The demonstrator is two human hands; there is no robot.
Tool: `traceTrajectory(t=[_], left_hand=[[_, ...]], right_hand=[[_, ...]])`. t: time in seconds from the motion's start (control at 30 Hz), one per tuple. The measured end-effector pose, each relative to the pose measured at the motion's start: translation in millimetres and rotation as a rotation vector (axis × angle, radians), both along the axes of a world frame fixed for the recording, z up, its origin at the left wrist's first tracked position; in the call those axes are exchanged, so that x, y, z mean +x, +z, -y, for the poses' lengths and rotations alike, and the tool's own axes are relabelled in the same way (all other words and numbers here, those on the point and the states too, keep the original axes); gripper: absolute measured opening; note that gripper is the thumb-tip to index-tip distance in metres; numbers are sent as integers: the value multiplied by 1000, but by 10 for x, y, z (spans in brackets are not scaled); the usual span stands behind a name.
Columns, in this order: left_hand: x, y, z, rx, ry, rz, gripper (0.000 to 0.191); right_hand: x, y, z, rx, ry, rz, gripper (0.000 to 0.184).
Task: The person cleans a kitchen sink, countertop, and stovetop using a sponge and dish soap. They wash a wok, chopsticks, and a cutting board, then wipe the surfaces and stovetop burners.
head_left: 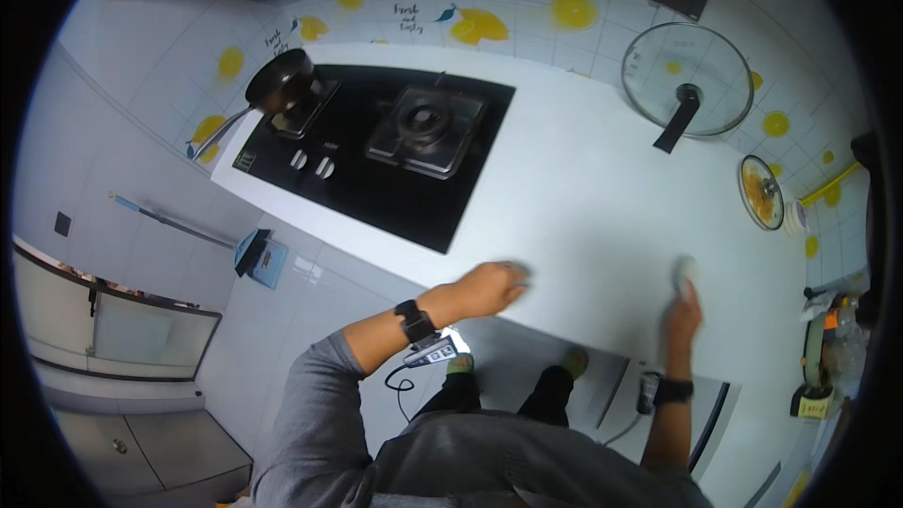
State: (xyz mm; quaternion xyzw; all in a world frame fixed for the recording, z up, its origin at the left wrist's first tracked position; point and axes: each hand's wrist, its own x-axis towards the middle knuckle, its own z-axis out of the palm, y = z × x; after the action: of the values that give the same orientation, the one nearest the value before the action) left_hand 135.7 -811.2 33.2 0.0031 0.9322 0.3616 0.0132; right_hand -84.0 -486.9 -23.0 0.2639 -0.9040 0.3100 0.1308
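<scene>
My left hand (490, 287) rests by the front edge of the white countertop (592, 226), just right of the hob's near corner. Its fingers are curled, and whether anything is inside them is hidden. My right hand (683, 317) reaches over the countertop farther right. It grips a small pale object (686, 270), blurred, perhaps a sponge or cloth, at the counter's surface. Left of my hands lies a black glass gas hob (416, 204) with two burners. A dark saucepan (281, 81) sits tilted-looking on its left burner.
A large glass lid (656, 70) with a black handle leans on the tiled back wall. A smaller glass lid (762, 192) stands at the right. Bottles and packages (843, 339) crowd the right edge. A broom and dustpan (264, 261) are on the floor at left.
</scene>
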Motion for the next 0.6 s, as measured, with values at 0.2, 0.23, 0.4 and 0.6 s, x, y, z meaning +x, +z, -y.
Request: traceTrajectory(t=[0.2,0.23,0.4,0.6], left_hand=[[1012,125,872,-31,355,29,27],[1105,139,987,-41,406,34,28],[1202,77,1387,7,651,-99,32],[591,-75,1975,-6,798,-254,35]], right_hand=[[1516,-314,2104,146,875,-106,29],[1564,-325,2241,187,914,-123,33],[967,-257,2347,342,591,-143,42],[187,-198,2336,287,347,-217,36]])
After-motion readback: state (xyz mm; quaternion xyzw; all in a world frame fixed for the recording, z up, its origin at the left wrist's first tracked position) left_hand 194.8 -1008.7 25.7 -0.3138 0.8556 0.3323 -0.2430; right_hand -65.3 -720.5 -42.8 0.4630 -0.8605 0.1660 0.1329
